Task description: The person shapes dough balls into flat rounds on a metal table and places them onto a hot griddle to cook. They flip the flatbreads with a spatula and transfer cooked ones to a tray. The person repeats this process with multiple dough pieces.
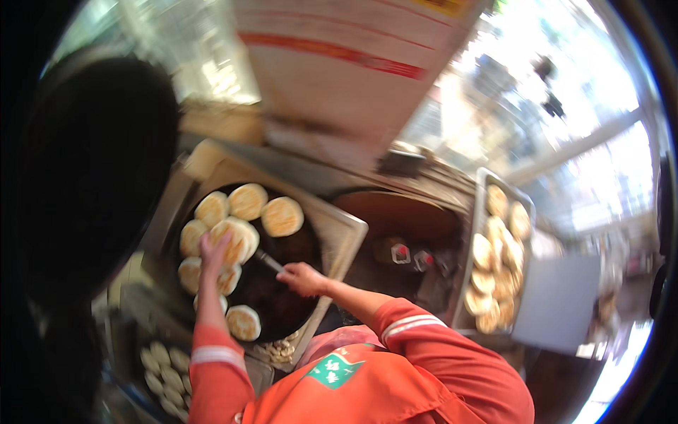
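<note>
A round black griddle pan (pixel 286 307) lies before me, with several browned flatbreads (pixel 282 216) along its far and left sides. My left hand (pixel 214 252) is at the left edge of a small stack of flatbreads (pixel 244 241), its thumb lying over the top one. The fingers' undersides are hidden. In my right hand (pixel 304 279) is the metal handle of a spatula (pixel 271 261), which points toward the stack. Its blade cannot be seen and seems to be beneath the bread. One more flatbread (pixel 243 323) sits at the near edge of the pan.
A large dark lid-like disc (pixel 100 175) looms at left. Pale uncooked dough rounds (pixel 170 379) lie at lower left. Right of the griddle is a brown round basin (pixel 365 204) with red-capped containers (pixel 401 254). Farther right, a metal tray (pixel 480 204) holds several flatbreads, beside a grey panel (pixel 556 302).
</note>
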`<state>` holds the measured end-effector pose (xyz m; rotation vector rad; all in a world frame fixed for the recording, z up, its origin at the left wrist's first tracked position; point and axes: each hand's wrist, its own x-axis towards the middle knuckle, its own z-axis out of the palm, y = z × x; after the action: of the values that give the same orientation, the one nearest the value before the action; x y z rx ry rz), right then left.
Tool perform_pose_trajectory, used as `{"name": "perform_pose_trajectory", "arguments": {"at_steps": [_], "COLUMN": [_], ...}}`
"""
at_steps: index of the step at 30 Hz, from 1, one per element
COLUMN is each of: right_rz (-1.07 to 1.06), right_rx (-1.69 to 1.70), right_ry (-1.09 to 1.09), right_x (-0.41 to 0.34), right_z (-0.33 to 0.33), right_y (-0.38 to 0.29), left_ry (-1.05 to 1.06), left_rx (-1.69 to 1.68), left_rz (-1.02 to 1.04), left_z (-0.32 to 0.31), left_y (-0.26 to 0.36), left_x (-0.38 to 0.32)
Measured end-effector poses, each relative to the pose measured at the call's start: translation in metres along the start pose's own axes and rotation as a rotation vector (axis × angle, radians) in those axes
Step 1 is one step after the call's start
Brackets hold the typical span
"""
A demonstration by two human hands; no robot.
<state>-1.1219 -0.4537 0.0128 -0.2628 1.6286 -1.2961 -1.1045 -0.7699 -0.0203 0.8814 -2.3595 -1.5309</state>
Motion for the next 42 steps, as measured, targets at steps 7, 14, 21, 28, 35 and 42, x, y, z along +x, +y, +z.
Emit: {"name": "perform_pose_trajectory", "arguments": {"at_steps": [7,14,21,28,35,42], "right_rz": [-0.073,0.089,0.342,0.134,-0.184,0.025], "right_rx": [0.194,0.225,-0.299,-0.094,0.134,-0.52], "right_ry": [0.275,0.961,1.438,1.79,1.159,0.48], "right_x": [-0.24,-0.521,-0.634,-0.638,-0.537,-0.361], "right_z": [-0.078,-0.12,-0.155,-0.14,-0.144,-0.119], "right_y": [0.066,0.124,0.182,0.218,0.153,0.116], "left_ry": [-0.394,-0.942,-1.003,-0.989,-0.922,-0.288], "left_rx": [-0.029,-0.175,0.138,0.218,0.226,0.343], "left_rz": [0.327,0.802,1.229,1.212,1.05,0.568], "left_z": [0.165,0.396,0.533,0.517,0.429,0.221], "left_y": [0.171,0.333,0.318,0.273,0.231,0.06], "left_x": [-0.138,-0.328,-0.466,-0.481,-0.437,-0.341]}}
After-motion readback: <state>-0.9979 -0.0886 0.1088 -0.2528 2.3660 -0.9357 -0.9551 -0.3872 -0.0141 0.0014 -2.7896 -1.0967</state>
